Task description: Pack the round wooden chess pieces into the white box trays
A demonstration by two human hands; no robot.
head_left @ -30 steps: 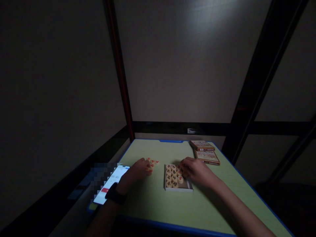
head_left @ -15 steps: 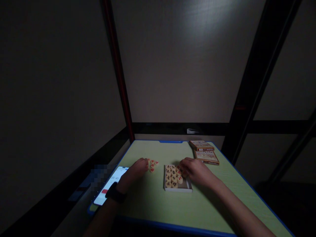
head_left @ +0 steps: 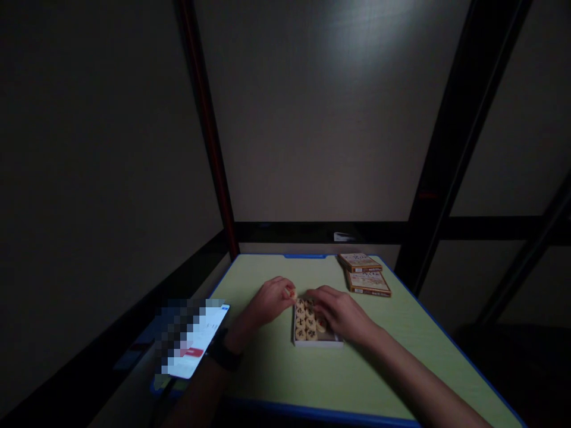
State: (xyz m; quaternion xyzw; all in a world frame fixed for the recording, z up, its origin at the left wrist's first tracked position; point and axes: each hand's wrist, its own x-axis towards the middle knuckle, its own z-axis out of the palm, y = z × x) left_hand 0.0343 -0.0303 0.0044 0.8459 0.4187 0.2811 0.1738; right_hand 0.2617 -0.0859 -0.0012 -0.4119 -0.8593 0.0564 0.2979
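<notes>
A shallow white box (head_left: pixel 319 344) holds rows of round Chinese chess pieces (head_left: pixel 301 324), most with dark characters and at least one with red. My left hand (head_left: pixel 270 300) is closed, pinching a red-marked Chinese chess piece (head_left: pixel 291 293) just off the box's far left corner. Over the right side of the box, my right hand (head_left: pixel 336 309) has its fingers curled down towards the pieces. Whatever sits under those fingertips is hidden. The left hand and forearm cover part of the table on the left.
Two flat printed boxes (head_left: pixel 368 282) lie overlapped at the table's far right. A lit phone (head_left: pixel 200 345) rests along the left edge, partly blurred out. The green table (head_left: pixel 379 380) has a blue rim, with walls behind and to the left.
My left hand has moved right from the loose red pieces to the box, carrying one piece. My right hand has shifted slightly left over the box. The view has turned a little.
</notes>
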